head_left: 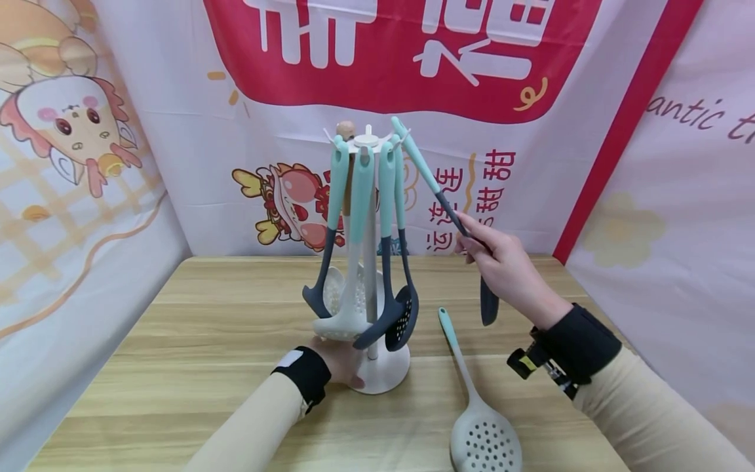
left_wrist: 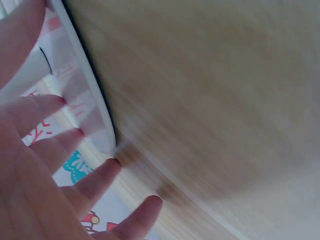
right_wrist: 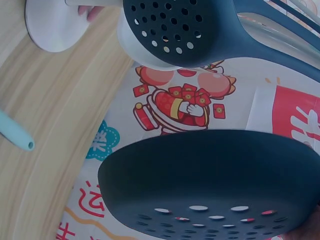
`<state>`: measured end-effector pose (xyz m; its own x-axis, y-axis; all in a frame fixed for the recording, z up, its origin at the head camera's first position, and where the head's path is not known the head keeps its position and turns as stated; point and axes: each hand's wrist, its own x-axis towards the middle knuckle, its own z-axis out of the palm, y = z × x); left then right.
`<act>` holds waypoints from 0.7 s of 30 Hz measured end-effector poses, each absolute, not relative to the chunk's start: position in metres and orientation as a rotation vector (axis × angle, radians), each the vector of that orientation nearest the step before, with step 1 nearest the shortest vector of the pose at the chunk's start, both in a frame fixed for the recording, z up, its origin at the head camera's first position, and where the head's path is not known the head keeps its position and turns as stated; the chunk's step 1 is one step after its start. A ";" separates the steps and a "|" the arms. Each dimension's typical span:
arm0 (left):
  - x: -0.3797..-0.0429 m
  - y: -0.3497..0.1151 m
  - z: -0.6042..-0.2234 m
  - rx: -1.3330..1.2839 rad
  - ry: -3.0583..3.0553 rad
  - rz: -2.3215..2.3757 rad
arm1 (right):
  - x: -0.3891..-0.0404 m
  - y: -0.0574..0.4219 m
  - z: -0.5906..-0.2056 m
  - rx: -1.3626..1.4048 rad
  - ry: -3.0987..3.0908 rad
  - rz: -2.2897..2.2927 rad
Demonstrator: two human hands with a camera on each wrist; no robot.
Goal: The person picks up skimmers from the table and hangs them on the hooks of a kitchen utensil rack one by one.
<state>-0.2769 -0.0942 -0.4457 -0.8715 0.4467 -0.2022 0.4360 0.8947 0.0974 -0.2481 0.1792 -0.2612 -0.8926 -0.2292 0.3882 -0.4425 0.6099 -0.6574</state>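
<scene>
My right hand (head_left: 501, 262) grips a navy skimmer (head_left: 451, 213) with a mint handle by its dark neck. The handle's top end leans at the hooks on the right of a white utensil stand (head_left: 371, 262). In the right wrist view, the skimmer's perforated head (right_wrist: 210, 175) looms large, below another navy slotted spoon (right_wrist: 170, 25) on the stand. My left hand (head_left: 339, 360) rests at the stand's round white base (head_left: 386, 373). The left wrist view has its fingers (left_wrist: 95, 185) spread, some touching the base (left_wrist: 95, 110) near its rim.
Several mint-handled utensils hang around the stand, among them a pale grey ladle (head_left: 345, 321) and a navy ladle (head_left: 383, 321). A pale grey skimmer (head_left: 486, 436) lies on the wooden table (head_left: 177, 341) at the front right. Printed cloth (head_left: 283, 131) encloses the back and sides.
</scene>
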 end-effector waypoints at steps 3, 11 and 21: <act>-0.275 -0.092 -0.454 0.673 2.866 0.091 | -0.248 0.179 -0.262 0.551 -2.575 1.147; -0.266 -0.084 -0.455 0.568 2.864 0.148 | -0.250 0.176 -0.265 0.596 -2.558 1.225; -0.265 -0.083 -0.456 0.560 2.840 0.177 | -0.259 0.163 -0.260 0.624 -2.467 1.379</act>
